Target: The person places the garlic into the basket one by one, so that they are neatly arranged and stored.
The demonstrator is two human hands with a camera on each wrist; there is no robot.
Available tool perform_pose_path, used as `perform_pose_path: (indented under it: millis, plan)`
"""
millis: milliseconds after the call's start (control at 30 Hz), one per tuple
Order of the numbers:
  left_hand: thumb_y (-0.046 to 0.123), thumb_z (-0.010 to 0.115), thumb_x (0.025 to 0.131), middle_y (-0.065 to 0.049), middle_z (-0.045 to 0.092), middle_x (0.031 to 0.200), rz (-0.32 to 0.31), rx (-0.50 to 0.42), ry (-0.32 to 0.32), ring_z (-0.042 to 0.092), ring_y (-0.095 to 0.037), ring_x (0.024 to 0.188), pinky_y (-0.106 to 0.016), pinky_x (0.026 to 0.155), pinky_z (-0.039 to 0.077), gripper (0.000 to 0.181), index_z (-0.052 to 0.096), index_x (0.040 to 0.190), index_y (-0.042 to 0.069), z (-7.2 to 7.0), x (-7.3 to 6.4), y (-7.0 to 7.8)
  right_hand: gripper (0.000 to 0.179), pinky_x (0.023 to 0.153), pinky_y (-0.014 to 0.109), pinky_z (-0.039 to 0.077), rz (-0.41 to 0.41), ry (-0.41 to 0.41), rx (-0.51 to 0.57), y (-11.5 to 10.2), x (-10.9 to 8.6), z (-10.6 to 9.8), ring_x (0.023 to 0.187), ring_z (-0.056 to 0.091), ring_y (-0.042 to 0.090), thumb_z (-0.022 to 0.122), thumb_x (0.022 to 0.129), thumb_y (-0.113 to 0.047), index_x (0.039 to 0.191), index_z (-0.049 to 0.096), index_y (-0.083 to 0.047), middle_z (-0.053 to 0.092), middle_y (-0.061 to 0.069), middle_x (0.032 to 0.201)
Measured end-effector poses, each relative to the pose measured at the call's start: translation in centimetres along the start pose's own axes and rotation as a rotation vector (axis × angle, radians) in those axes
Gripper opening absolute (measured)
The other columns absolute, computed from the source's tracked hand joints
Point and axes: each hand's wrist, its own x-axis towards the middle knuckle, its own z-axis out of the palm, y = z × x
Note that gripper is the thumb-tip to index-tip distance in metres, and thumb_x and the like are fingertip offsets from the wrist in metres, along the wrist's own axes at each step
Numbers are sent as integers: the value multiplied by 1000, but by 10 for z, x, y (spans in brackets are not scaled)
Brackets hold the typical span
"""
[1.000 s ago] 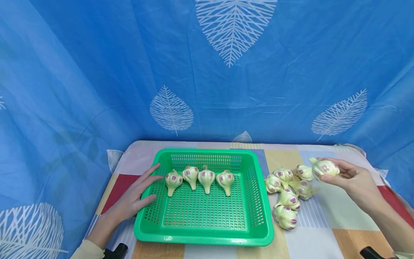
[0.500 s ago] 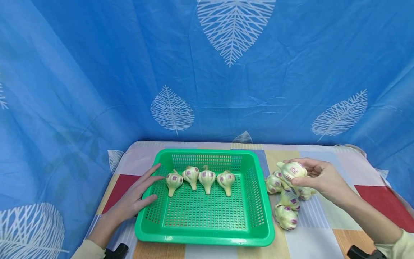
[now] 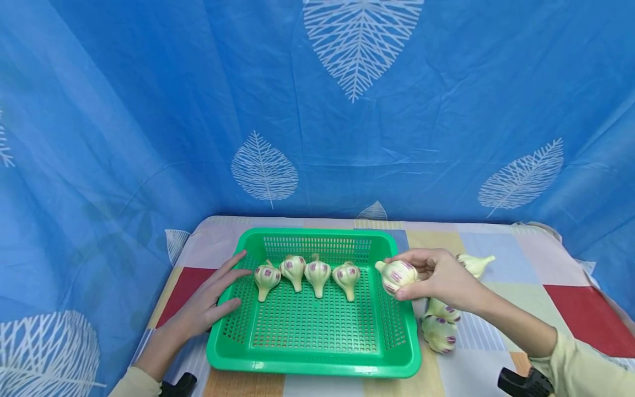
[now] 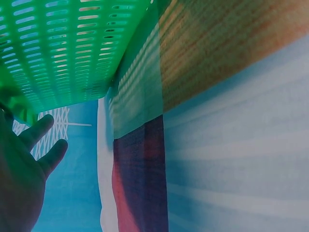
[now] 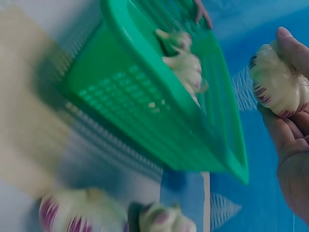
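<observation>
My right hand pinches a garlic bulb between thumb and fingers, over the right rim of the green basket. The same bulb shows purple streaks in the right wrist view. Inside the basket several bulbs stand in a row toward the back, stems pointing forward; the rightmost bulb is closest to the held one. My left hand rests at the left rim with its fingers spread and fairly straight, fingertips over the edge. In the left wrist view that hand lies beside the slotted basket wall.
Loose garlic bulbs lie on the checked tablecloth right of the basket, among them a front bulb and a back bulb; my right hand partly covers the pile. A blue leaf-patterned curtain hangs behind the table.
My right hand has carried the garlic bulb leftward, from right of the pile across it to the basket's right rim. The left hand and the bulbs in the basket have stayed in place.
</observation>
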Motion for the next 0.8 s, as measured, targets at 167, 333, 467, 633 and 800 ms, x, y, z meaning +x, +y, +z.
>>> perform_pose_path:
  millis: [167,333,467,633,800]
  plan:
    - [17,62,82,-6,19,154,7,10,10,20,-24,139,-62,93,36,53,50,133,14,0,1,0,51,69,36,55,-6,-58,-24,-11,16,19,88,65,23,85,66,-25,113,66,-18,68,2,103]
    - [18,62,82,-6,19,154,0,7,13,20,-23,139,-61,93,36,53,50,134,15,-1,1,1,52,75,32,53,-24,-111,-96,-23,32,38,89,65,15,86,63,-32,110,67,-22,68,-7,100]
    - [18,62,82,-6,19,154,-3,12,9,20,-23,139,-61,93,37,53,49,134,15,-2,0,2,53,77,31,52,-44,-170,-119,-28,45,54,86,66,12,86,63,-35,111,66,-23,69,-9,96]
    - [18,62,82,-6,18,155,-6,18,7,19,-24,139,-61,93,37,54,49,134,15,-2,0,1,48,69,30,52,-84,-249,-145,-26,60,76,79,65,11,85,64,-35,107,68,-23,68,-10,90]
    - [18,63,82,-4,18,155,-11,14,5,19,-23,139,-61,94,36,54,49,134,16,-3,1,1,41,61,28,51,-140,-312,-180,-23,79,98,71,63,10,85,63,-36,99,68,-25,67,-10,85]
